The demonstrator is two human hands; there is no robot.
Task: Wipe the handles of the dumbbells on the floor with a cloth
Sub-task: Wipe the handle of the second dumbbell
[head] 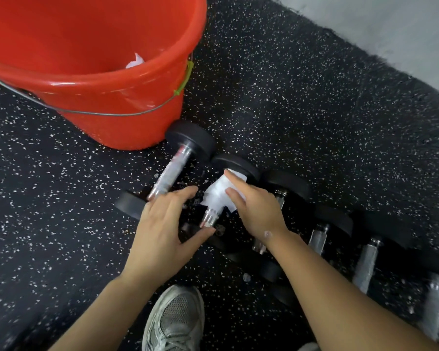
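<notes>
A row of black dumbbells with chrome handles lies on the speckled black floor. The leftmost dumbbell [172,171] shows a bare handle. My right hand [254,206] presses a white cloth [219,192] wrapped around the upper handle of the second dumbbell [235,164]; the chrome lower end of that handle shows below the cloth. My left hand [162,224] rests with fingers spread on the near black heads of these two dumbbells, thumb by the handle's lower end. Several more dumbbells [365,264] run off to the right.
A large red bucket [107,102] with a wire bail stands just behind the leftmost dumbbell, with something white inside. A grey sneaker [176,323] is planted near the bottom centre. A pale wall [390,29] borders the floor mat at the upper right.
</notes>
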